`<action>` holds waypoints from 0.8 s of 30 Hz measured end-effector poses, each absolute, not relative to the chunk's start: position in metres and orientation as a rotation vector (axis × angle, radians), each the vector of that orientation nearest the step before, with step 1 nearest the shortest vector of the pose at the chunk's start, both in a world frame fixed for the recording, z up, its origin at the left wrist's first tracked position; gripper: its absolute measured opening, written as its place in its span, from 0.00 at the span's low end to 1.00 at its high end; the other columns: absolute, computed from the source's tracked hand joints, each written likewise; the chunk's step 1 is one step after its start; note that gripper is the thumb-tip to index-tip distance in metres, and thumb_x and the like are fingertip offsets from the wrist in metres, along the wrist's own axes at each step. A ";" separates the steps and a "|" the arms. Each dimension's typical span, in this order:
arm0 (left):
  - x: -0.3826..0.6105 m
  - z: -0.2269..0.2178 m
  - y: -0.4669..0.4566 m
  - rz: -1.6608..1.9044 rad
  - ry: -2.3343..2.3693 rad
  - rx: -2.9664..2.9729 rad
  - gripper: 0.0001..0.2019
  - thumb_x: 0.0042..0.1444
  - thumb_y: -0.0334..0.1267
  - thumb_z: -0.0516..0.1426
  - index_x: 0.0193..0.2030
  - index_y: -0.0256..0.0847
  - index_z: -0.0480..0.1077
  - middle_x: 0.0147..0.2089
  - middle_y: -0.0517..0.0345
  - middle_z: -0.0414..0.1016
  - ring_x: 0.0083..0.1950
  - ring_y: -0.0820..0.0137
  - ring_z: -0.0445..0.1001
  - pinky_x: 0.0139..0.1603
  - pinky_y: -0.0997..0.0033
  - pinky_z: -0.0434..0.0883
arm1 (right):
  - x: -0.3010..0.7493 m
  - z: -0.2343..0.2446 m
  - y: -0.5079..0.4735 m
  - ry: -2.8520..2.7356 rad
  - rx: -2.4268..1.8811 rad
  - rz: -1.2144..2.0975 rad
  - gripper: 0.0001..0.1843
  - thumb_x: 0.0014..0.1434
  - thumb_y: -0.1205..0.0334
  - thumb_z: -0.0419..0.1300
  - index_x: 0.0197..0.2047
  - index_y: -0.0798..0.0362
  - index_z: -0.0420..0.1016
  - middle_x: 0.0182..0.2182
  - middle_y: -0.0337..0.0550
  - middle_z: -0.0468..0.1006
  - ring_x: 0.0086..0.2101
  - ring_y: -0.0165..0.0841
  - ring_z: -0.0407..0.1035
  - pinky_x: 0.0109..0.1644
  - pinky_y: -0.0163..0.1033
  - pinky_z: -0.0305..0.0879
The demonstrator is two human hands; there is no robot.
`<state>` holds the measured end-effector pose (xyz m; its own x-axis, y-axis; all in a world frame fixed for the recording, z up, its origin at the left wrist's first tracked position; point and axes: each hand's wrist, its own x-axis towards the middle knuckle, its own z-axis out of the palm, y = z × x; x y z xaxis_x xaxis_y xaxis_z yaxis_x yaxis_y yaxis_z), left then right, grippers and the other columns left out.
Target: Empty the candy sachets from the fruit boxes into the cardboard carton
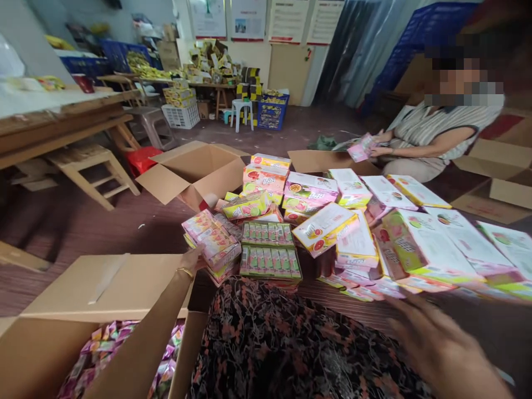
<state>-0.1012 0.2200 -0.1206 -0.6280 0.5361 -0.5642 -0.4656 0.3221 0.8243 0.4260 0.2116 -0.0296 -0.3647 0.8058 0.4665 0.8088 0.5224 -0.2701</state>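
My left hand (192, 261), with a bracelet at the wrist, is closed at the near left corner of a pink printed box (211, 235) on a low stack; its fingers are partly hidden. Beside that stack, two trays (270, 262) show rows of green and pink sachets. My right hand (440, 346) is blurred, fingers stretched out and empty, low on the right. Beyond its fingertips lie flat pink and yellow cartons (366, 289). Above these, several white-sided fruit-print boxes (434, 244) stand in rows, and a yellow-edged box (326, 228) lies tilted.
An open cardboard box (37, 354) at lower left holds many small purple packets (103, 346). Another open carton (208, 166) stands behind the stacks. A seated person (440, 133) at right holds a pink carton (361, 148). A wooden stool (89, 166) and table (62, 108) are at left.
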 end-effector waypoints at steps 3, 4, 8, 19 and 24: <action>-0.107 -0.124 0.210 1.588 1.662 0.059 0.04 0.51 0.30 0.61 0.30 0.34 0.69 0.25 0.59 0.72 0.25 0.73 0.71 0.30 0.73 0.71 | 0.348 -0.047 0.218 -2.311 -1.181 0.183 0.21 0.63 0.52 0.50 0.50 0.50 0.78 0.54 0.54 0.75 0.53 0.45 0.70 0.55 0.53 0.69; -0.109 -0.126 0.207 1.616 1.649 0.050 0.04 0.52 0.28 0.61 0.30 0.34 0.69 0.25 0.60 0.72 0.25 0.74 0.70 0.31 0.74 0.71 | 0.318 -0.051 0.220 -2.336 -1.164 0.278 0.21 0.63 0.54 0.49 0.50 0.50 0.78 0.55 0.54 0.74 0.53 0.45 0.70 0.56 0.55 0.69; -0.113 -0.137 0.197 1.649 1.635 0.006 0.06 0.57 0.24 0.57 0.29 0.34 0.68 0.26 0.63 0.72 0.26 0.77 0.69 0.31 0.76 0.70 | 0.211 -0.054 0.227 -2.372 -1.099 0.757 0.21 0.60 0.59 0.51 0.52 0.54 0.77 0.58 0.56 0.71 0.58 0.48 0.65 0.62 0.59 0.61; -0.100 -0.158 0.183 1.718 1.604 -0.058 0.05 0.36 0.26 0.61 0.23 0.37 0.71 0.20 0.59 0.72 0.22 0.71 0.69 0.27 0.73 0.68 | 0.054 -0.062 0.254 -2.127 -1.273 1.479 0.37 0.54 0.49 0.64 0.61 0.62 0.63 0.53 0.59 0.74 0.52 0.46 0.70 0.57 0.47 0.64; -0.097 -0.127 0.167 1.789 1.587 0.023 0.08 0.33 0.32 0.63 0.25 0.36 0.73 0.23 0.58 0.74 0.24 0.71 0.69 0.28 0.73 0.66 | 0.072 -0.050 0.226 -2.098 -1.095 1.467 0.45 0.53 0.52 0.63 0.69 0.60 0.51 0.60 0.58 0.67 0.59 0.46 0.64 0.63 0.50 0.58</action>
